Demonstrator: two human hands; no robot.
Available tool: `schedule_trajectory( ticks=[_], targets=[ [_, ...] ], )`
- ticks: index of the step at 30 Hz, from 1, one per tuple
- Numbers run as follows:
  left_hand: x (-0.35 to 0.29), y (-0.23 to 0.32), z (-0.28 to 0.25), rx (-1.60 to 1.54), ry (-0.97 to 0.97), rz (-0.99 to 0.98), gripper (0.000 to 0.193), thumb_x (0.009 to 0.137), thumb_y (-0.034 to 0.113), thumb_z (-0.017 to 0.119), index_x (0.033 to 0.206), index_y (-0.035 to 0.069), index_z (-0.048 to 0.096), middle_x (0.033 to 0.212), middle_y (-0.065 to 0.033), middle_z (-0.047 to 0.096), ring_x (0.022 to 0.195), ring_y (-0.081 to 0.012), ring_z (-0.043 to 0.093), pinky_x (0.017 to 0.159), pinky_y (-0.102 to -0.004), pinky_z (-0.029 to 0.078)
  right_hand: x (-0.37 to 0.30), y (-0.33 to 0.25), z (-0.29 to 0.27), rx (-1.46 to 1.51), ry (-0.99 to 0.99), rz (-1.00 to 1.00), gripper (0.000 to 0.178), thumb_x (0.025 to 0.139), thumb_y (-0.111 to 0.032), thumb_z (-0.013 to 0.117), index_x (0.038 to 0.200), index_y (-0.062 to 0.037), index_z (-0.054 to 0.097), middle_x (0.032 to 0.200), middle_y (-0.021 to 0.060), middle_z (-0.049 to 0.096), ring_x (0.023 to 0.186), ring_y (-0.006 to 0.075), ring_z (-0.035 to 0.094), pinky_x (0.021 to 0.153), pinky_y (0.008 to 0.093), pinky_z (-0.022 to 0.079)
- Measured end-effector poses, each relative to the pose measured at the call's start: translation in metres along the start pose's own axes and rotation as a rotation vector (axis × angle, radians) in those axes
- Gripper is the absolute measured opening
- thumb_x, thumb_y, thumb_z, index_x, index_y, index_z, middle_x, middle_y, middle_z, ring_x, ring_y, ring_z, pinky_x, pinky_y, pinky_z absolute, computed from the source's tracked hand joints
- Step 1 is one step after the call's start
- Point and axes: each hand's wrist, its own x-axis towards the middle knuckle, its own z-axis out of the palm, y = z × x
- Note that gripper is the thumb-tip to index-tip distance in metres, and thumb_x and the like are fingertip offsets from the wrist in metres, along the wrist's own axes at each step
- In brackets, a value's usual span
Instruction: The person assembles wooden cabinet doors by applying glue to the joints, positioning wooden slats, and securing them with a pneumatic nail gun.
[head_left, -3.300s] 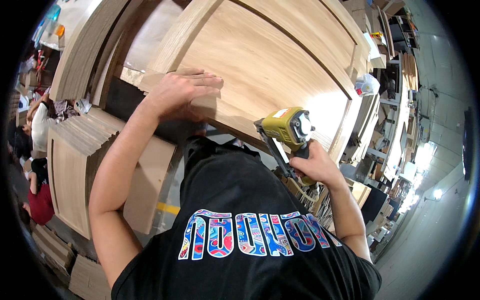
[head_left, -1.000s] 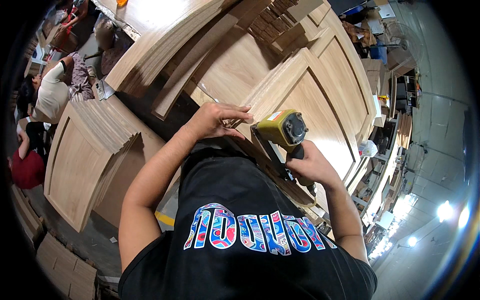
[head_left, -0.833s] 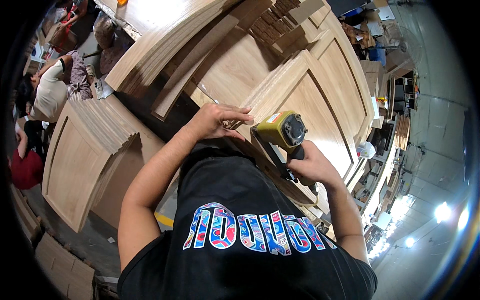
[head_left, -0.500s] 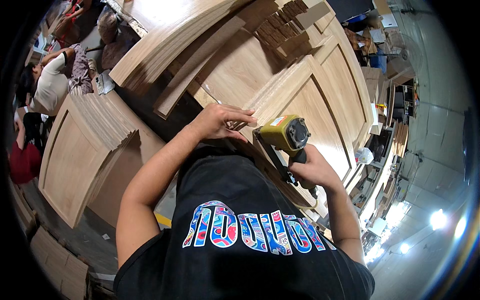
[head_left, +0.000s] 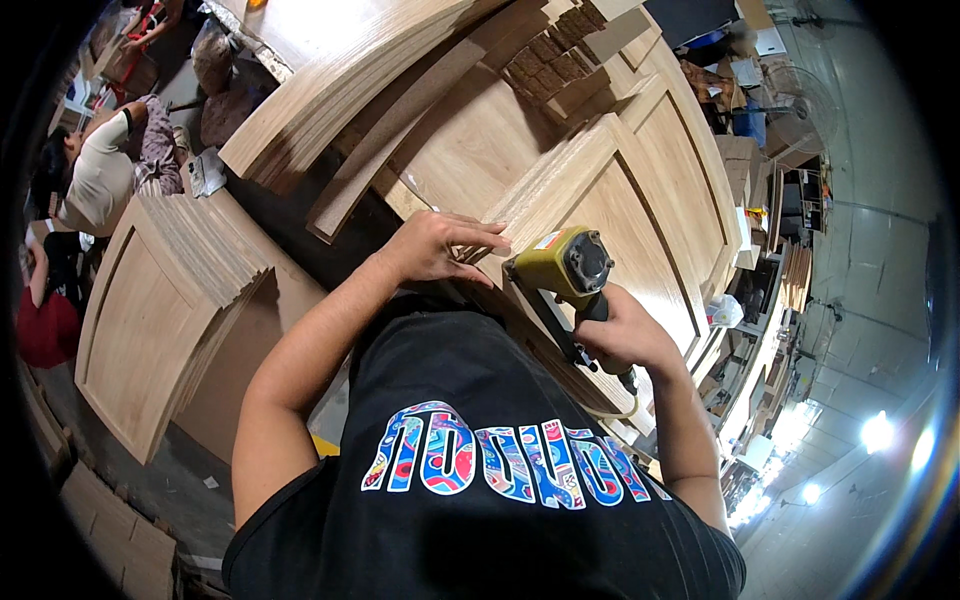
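My right hand [head_left: 625, 335] is wrapped round the handle of a yellow-green pneumatic nail gun [head_left: 560, 265] with a black magazine. The gun's nose is at the near edge of a stack of pale wooden panel doors [head_left: 625, 220], close to the stack's corner. My left hand [head_left: 445, 245] grips that corner, its fingers over the wood and its thumb apart from them along the edge. The exact contact between the nose and the wood is hidden by the gun's body. A thin pale air hose [head_left: 615, 413] runs from below the handle.
Past the doors lie a stack of curved wooden boards [head_left: 330, 95] and a pile of short brown blocks [head_left: 555, 60]. More panel doors [head_left: 140, 300] stand at the left. A person [head_left: 100, 175] is seated at the far left. A fan [head_left: 800, 110] stands at the far right.
The nail gun has shifted very slightly left in the picture, still at the stack's edge. My left hand keeps its hold on the corner.
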Motion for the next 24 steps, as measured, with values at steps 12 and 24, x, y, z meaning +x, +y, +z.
schedule_trajectory(
  ticks=[12,24],
  targets=[
    [0.001,0.007,-0.002,0.008,-0.014,-0.022,0.059,0.075,0.04,0.103,0.131,0.029,0.086,0.14,-0.0079,0.081,0.121,-0.03,0.08,0.101,-0.0398,0.067,-0.001,0.022,0.002,0.051,0.052,-0.056,0.066,0.089,-0.008,0.07,0.154,0.0007,0.055,0.093,0.0051,0.071,0.073,0.0135,0.068,0.065,0.0323,0.056],
    [0.0,0.005,0.0,0.027,0.009,-0.013,0.056,0.076,0.049,0.099,0.129,0.035,0.086,0.142,-0.0036,0.08,0.117,-0.0277,0.081,0.095,-0.0381,0.067,-0.003,0.017,0.007,0.053,0.06,-0.029,0.069,0.088,-0.007,0.07,0.155,0.0007,0.055,0.097,0.0072,0.073,0.073,0.014,0.068,0.065,0.0321,0.056]
  ],
)
